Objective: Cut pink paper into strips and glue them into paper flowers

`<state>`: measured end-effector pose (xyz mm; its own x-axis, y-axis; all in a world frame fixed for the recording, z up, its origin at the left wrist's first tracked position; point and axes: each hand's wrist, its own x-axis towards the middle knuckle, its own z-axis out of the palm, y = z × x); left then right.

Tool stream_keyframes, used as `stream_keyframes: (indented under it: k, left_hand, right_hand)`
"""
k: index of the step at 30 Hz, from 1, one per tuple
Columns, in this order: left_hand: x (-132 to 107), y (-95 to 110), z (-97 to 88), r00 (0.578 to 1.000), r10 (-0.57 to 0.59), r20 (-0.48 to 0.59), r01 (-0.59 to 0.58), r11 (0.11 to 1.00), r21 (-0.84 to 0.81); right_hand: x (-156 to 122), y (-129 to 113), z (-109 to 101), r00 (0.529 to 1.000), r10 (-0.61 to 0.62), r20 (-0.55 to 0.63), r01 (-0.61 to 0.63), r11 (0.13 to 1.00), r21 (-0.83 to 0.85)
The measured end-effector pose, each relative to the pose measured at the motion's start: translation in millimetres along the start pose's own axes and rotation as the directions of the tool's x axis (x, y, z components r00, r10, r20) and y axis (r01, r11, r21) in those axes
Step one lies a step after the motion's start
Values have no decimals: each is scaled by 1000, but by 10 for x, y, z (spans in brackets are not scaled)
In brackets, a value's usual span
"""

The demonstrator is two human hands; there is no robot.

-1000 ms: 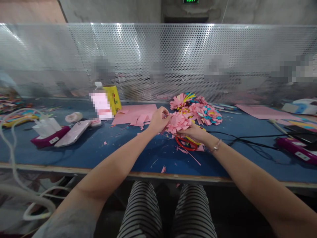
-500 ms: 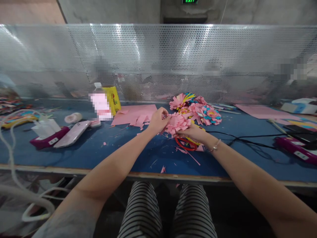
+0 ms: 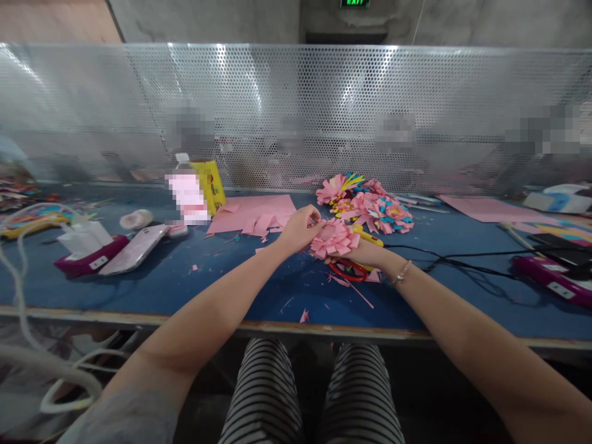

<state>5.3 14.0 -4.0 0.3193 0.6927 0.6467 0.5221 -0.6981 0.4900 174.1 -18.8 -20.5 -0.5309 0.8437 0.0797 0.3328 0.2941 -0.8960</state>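
A pink paper flower [image 3: 335,238] with layered, fringed petals is held between my two hands above the table. My left hand [image 3: 300,230] pinches at its left edge, the fingers curled and closed. From the right, my right hand [image 3: 369,253] grips the flower low down, its fingers mostly hidden under the petals. Below lie red-handled scissors [image 3: 348,270], partly covered by my right hand. Behind that hand a yellow tool [image 3: 369,237] shows in part. Just beyond, several finished paper flowers [image 3: 370,206] in pink, yellow and blue are piled together.
Pink paper sheets [image 3: 252,209] lie behind my left hand, near a bottle [image 3: 189,191] and a yellow box [image 3: 214,185]. A phone [image 3: 137,250] leans by a purple power strip [image 3: 90,258]. Black cords [image 3: 444,256] cross on the right. A perforated screen [image 3: 277,92] edges the table.
The flower has tipped and shifted slightly down and right, showing more of its centre. My left hand has moved a little to the right with it; both hands still hold it.
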Motion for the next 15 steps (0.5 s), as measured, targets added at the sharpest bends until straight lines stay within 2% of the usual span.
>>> stream_keyframes:
  k: [11,15]
  left_hand:
    - [3,2,2,1000,12,26,-12,1000,2]
    - [6,-10,12,1000,10,27,-10,1000,0]
  right_hand:
    - [-7,-23,-4,1000,-24,12,26,990,-142]
    - [0,-1,-7,1000,-18,24,21,992,-126]
